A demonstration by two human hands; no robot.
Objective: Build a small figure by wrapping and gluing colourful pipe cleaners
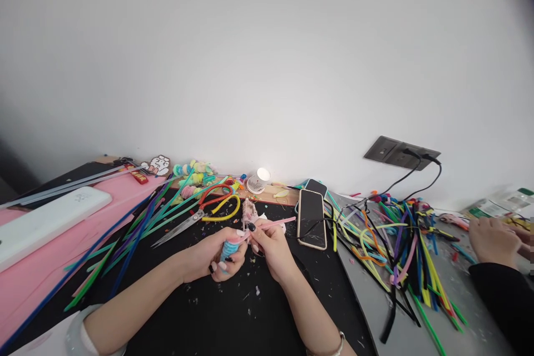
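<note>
My left hand (217, 258) is closed around a small blue-and-pink pipe-cleaner coil (230, 247) above the black mat (233, 317). My right hand (269, 245) pinches a pink pipe cleaner (277, 223) that runs from the coil out to the right. Both hands touch at the coil. A small pink and white figure (249, 211) lies just beyond my fingers.
Scissors (196, 216) with red and yellow handles lie left of my hands among long green and blue pipe cleaners (137, 233). Two phones (311, 210) rest to the right. A heap of coloured pipe cleaners (400, 239) lies further right, where another person's hand (492, 240) works. A white box (45, 219) sits on pink paper.
</note>
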